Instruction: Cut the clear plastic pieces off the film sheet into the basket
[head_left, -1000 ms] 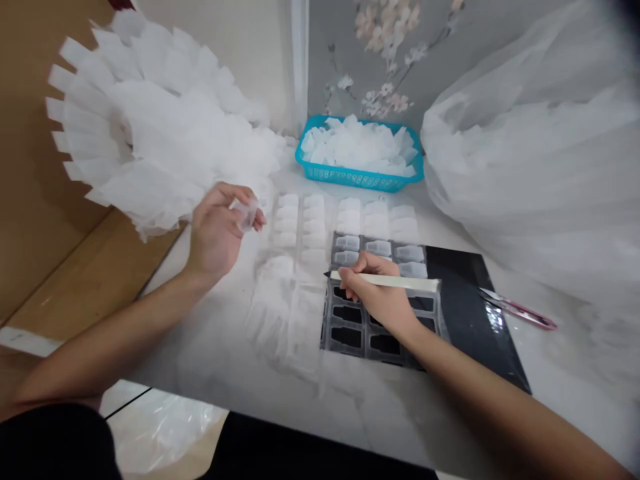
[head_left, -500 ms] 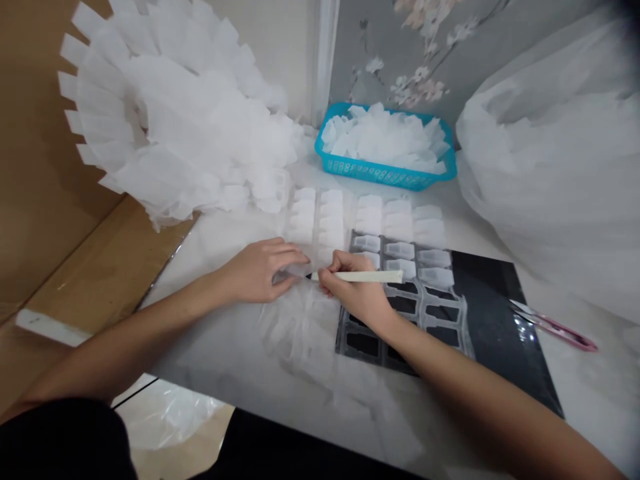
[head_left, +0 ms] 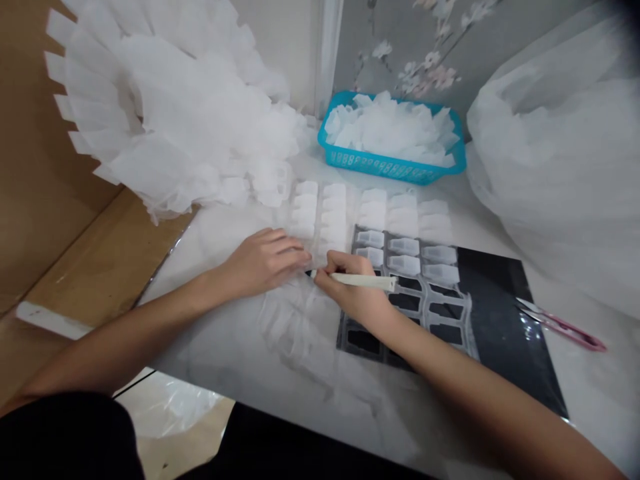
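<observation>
My right hand (head_left: 350, 293) grips a slim cream-coloured marker (head_left: 363, 281), its dark tip pointing left onto white sheer fabric (head_left: 320, 220). That fabric carries rows of small stitched pockets and lies partly over a black cut-out template (head_left: 445, 313). Several white pockets rest on the template's upper rows. My left hand (head_left: 265, 261) lies flat on the fabric, close to the marker's tip, with nothing visible in its fingers. The marker's tip is partly hidden by my right fingers.
A teal plastic basket (head_left: 390, 167) heaped with white pieces stands at the back. A large frilled white tulle mass (head_left: 175, 113) fills the upper left, and a translucent bag (head_left: 555, 133) fills the right. Pink-handled thread snips (head_left: 565, 327) lie at the right, by a black sheet (head_left: 493, 300).
My view has shifted slightly, so everything sits a little higher and further right. Since a second ago, my left hand has dropped to the fabric, and the small piece it held no longer shows.
</observation>
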### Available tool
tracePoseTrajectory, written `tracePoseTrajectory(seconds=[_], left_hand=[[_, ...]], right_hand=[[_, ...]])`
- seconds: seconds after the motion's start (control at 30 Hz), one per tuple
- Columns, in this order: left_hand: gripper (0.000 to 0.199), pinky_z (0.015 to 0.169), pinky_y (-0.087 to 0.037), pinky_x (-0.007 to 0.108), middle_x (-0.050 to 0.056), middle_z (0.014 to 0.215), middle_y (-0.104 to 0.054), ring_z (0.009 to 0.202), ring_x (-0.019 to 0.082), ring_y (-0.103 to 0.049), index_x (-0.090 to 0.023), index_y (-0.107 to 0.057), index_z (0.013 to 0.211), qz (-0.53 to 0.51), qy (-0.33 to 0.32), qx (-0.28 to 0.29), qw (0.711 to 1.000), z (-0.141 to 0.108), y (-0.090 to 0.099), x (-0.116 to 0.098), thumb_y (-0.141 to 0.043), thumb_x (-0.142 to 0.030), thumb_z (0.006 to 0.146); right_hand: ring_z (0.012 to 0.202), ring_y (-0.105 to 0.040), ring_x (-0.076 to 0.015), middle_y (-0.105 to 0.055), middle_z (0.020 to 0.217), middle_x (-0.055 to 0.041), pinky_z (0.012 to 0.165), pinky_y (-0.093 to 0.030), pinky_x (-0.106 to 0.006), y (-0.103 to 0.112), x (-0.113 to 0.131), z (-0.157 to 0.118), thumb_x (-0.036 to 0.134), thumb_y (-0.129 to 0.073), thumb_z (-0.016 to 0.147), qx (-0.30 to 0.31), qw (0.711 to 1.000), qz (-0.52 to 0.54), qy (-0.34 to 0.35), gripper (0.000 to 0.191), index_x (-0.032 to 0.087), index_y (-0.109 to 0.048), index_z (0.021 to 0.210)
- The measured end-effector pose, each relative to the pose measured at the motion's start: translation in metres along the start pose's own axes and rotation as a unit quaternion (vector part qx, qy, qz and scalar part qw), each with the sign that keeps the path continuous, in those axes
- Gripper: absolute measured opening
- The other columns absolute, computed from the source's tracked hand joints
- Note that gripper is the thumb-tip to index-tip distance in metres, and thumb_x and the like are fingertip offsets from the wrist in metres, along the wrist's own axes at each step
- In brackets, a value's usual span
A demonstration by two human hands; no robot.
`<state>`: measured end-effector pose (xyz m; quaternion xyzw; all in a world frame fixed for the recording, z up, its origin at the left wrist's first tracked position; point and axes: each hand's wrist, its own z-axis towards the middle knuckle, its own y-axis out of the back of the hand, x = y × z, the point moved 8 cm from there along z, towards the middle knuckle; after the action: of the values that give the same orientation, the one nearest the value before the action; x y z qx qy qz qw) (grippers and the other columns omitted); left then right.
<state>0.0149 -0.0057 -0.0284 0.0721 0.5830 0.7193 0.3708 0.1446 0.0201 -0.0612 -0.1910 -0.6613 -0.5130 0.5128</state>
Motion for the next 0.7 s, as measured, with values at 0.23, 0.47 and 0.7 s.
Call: tracePoseTrajectory(seconds=[0.23, 0.47, 0.7], left_hand=[[0.018, 0.055, -0.036, 0.02, -0.003, 0.088, -0.059, 0.081, 0.009, -0.057, -0.022, -0.054, 0.1, -0.27, 0.209, -0.48, 0.808, -0.032, 0.074, 0.066, -0.05, -0.04, 0.099], [0.018, 0.077, -0.051, 0.036, 0.001, 0.1, -0.063, 0.094, 0.019, -0.062, -0.027, -0.049, 0.098, -0.184, 0.037, -0.452, 0.872, -0.014, 0.075, -0.024, -0.062, -0.033, 0.089], [0.017, 0.078, -0.051, 0.038, 0.004, 0.11, -0.06, 0.095, 0.019, -0.058, -0.027, -0.047, 0.096, -0.021, -0.15, -0.335, 0.93, 0.044, 0.066, -0.097, -0.054, -0.014, 0.088]], right_hand=[[0.05, -0.028, -0.0084, -0.027, 0.051, 0.0072, 0.047, -0.021, -0.025, 0.0, -0.002, -0.001, 0.016, -0.058, 0.074, -0.007, 1.0, 0.022, -0.01, 0.035, 0.021, -0.029, 0.055], [0.065, -0.067, -0.0165, -0.073, 0.082, -0.0078, 0.049, -0.052, -0.024, 0.005, 0.017, 0.0, 0.064, -0.054, 0.085, 0.094, 0.929, 0.34, -0.109, 0.049, 0.019, -0.067, 0.098], [0.069, -0.064, -0.0128, -0.063, 0.072, 0.0, 0.06, -0.057, -0.022, 0.074, 0.069, -0.018, 0.052, -0.077, 0.072, 0.041, 0.902, 0.424, -0.072, 0.034, 0.02, -0.067, 0.074]])
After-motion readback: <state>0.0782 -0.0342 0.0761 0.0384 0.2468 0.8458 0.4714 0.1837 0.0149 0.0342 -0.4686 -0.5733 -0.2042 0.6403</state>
